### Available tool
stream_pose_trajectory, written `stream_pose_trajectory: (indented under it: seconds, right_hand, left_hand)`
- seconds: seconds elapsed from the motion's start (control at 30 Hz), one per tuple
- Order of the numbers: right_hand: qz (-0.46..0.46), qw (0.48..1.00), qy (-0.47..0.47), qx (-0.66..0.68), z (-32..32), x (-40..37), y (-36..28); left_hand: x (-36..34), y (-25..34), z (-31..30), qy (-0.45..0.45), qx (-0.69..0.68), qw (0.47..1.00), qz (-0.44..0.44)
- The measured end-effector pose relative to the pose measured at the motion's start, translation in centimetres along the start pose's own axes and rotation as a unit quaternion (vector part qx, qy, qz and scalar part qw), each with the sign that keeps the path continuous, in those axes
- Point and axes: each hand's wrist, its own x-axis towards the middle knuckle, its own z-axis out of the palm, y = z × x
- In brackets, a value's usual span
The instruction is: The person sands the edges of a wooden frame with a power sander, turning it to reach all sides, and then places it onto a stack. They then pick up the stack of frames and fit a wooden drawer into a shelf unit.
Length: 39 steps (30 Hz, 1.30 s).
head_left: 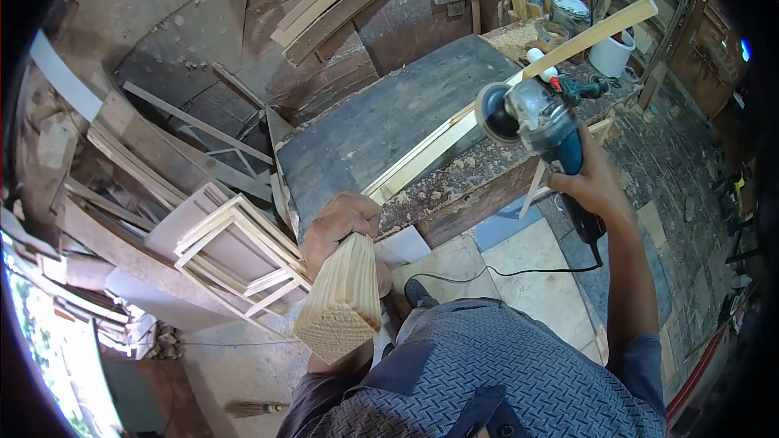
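Head view: we see wooden frames (235, 247) on the floor (235, 361) at left. Our left hand (341, 223), fingers wrapped tight, grips a pale timber block (341, 308) just off the workbench's (381, 122) front-left corner. A long batten (584, 36) crosses the front edge. Our right hand (592, 182) clenches an angle grinder (540, 122) above that edge, open floor below.
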Motion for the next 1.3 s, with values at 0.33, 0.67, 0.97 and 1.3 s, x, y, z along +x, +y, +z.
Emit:
stream_pose_trajectory:
  seconds: [0.33, 0.67, 0.97, 1.3]
  right_hand:
    - [-0.117, 0.979, -0.134, -0.101, 4.5, -4.4, -7.9]
    - [0.016, 0.997, -0.057, -0.039, 6.9, -5.8, -7.1]
    - [0.163, 0.984, 0.059, 0.038, 13.6, -6.6, 0.0]
    - [0.217, 0.97, 0.055, 0.096, 14.1, -1.9, 5.6]
  left_hand:
    - [2.9, -0.6, -0.1, 0.081, 0.009, 0.995, -0.052]
    - [-1.7, -18.4, -6.8, 0.065, 0.003, 0.982, -0.18]
    - [1.4, -24.8, -8.4, -0.01, 0.051, 0.966, -0.254]
    - [19.2, -19.8, -2.7, -0.225, 0.229, 0.924, -0.207]
